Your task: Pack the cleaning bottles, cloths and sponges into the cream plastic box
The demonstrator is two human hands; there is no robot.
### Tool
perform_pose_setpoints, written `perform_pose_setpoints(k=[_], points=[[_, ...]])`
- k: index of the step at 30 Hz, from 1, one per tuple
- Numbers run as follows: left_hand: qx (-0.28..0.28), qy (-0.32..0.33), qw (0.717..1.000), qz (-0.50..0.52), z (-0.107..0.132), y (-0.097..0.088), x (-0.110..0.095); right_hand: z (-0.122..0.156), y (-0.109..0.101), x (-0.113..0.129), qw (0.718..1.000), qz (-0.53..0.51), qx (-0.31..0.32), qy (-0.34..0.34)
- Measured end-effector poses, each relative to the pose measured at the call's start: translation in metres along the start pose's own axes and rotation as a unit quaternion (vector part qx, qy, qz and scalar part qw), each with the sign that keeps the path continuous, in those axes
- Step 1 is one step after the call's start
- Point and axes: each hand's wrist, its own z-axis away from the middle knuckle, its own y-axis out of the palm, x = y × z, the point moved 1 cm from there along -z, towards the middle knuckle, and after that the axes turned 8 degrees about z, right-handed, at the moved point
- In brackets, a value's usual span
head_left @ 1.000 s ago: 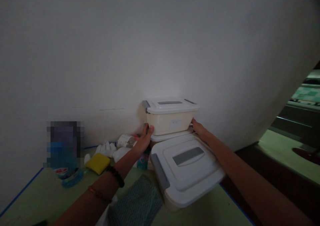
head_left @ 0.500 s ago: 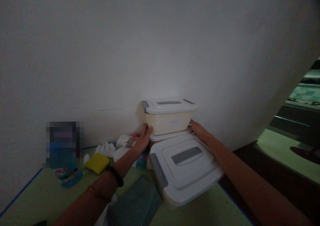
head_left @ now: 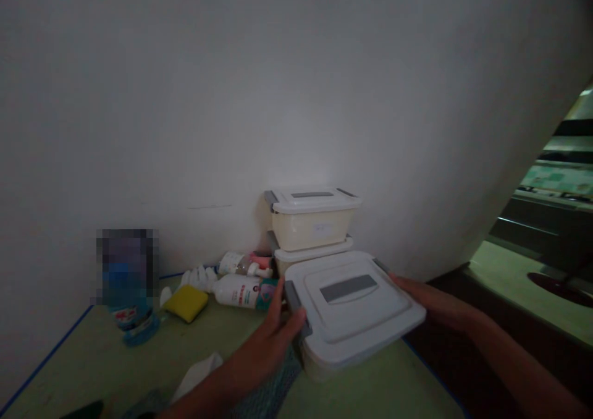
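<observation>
Currently | near lidded box [head_left: 347, 317]: at the table's [head_left: 78, 369] right side, before two stacked boxes [head_left: 308, 228] | left hand [head_left: 266, 343]: at its gray latch [head_left: 294, 300], thumb and forefinger apart, cannot tell if clamped | right hand [head_left: 440, 303]: against the opposite end, fingertips hidden, cannot tell its grip | leftward: white bottle [head_left: 234, 292] lying down, yellow sponge [head_left: 186, 303]

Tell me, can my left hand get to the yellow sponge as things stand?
Probably yes: tabletop shows between your left hand and the yellow sponge, and the white bottle lies beyond that path. The hand touches the nearest box, though, so would likely have to leave that first.
</observation>
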Motion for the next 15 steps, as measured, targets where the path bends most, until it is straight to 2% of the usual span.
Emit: perform_pose_setpoints(k=[1, 3, 5, 9, 12, 13, 15], points=[[0.017, -0.003, 1.0, 0.004, 0.004, 0.004, 0.003, 0.007, 0.006, -0.003, 0.998, -0.048, 0.04, 0.017], [0.027, -0.002, 1.0, 0.007, 0.009, 0.01, 0.004, 0.014, 0.016, -0.005, 0.992, -0.114, 0.057, 0.027], [0.02, 0.01, 1.0, -0.003, 0.009, 0.013, 0.002, 0.015, 0.023, -0.005, 0.988, -0.144, 0.045, 0.031], [0.003, 0.031, 0.999, -0.032, 0.008, 0.015, -0.001, 0.012, 0.027, -0.001, 0.99, -0.136, 0.022, 0.04], [-0.057, 0.045, 0.995, -0.067, -0.002, 0.01, 0.003, 0.006, 0.022, 0.001, 0.991, -0.121, -0.003, 0.055], [-0.096, 0.058, 0.99, -0.085, -0.008, 0.006, 0.004, 0.002, 0.018, 0.002, 0.991, -0.115, -0.017, 0.062], [-0.135, 0.073, 0.983, -0.098, -0.025, -0.002, 0.003, -0.011, 0.01, 0.005, 0.99, -0.103, -0.057, 0.075]])
